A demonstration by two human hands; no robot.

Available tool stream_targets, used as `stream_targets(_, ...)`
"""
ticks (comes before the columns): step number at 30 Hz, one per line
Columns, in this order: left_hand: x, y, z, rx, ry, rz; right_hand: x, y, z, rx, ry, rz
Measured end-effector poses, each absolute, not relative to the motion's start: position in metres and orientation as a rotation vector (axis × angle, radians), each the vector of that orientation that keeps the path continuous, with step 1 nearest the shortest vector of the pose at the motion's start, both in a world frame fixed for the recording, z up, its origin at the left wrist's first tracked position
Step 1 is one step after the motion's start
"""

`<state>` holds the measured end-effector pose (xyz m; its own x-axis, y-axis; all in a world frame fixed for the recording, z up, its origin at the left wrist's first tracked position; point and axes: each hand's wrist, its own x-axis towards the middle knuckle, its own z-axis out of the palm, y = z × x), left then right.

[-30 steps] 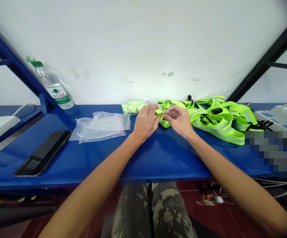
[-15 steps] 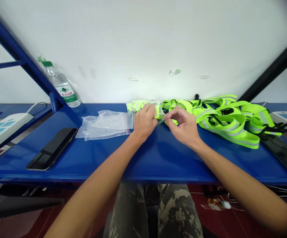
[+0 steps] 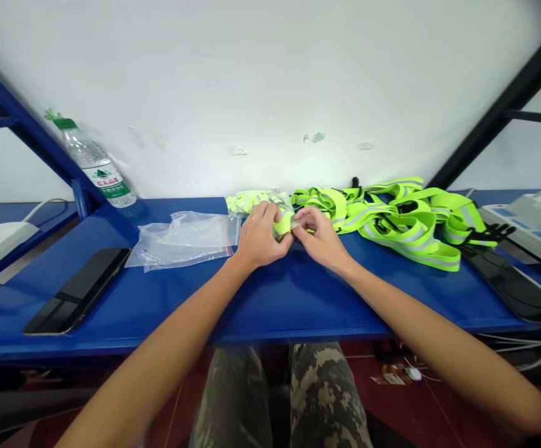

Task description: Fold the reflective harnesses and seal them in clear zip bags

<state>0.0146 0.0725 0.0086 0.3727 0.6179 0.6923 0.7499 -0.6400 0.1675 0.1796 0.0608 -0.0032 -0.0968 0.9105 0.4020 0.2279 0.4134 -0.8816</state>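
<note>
My left hand (image 3: pixel 263 235) is closed around a clear plastic bag (image 3: pixel 285 204) with a folded neon-yellow reflective strap (image 3: pixel 283 223) in it. Fingers of my right hand (image 3: pixel 317 238) pinch the bag's right edge, close beside the left fingertips. Part of the bag is hidden behind the left hand. Behind that hand more yellow-and-silver strap material (image 3: pixel 244 200) shows. Flat clear zip bags (image 3: pixel 181 239) lie just left of my left hand. To the right spreads a loose heap of neon-yellow reflective straps (image 3: pixel 410 230) with black buckles (image 3: pixel 489 233).
A black phone (image 3: pixel 78 289) lies on the blue table (image 3: pixel 270 311) at left. A water bottle (image 3: pixel 104 168) leans at the back left against the wall. A dark flat device (image 3: pixel 508 280) is at the right, near a white power strip (image 3: pixel 526 224). Blue frame posts stand left.
My right hand has come closer to my left, and its fingers have drawn together on the bag edge. The whole view has shifted, so things sit further left.
</note>
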Motion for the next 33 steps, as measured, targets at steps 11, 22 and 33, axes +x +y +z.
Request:
stream_targets(11, 0.013, 0.077, -0.001, -2.313, -1.442, -1.314, 0.170, 0.062, 0.010, -0.699, -2.115, -0.081)
stream_targets(22, 0.019, 0.066, -0.010, -2.368, -1.189, -1.152, 0.221, 0.102, 0.010, 0.222, -2.368, -0.920)
stream_targets(33, 0.021, 0.064, -0.010, -2.384, -1.142, -1.069, 0.229, 0.105, -0.011, 0.062, -2.238, -0.689)
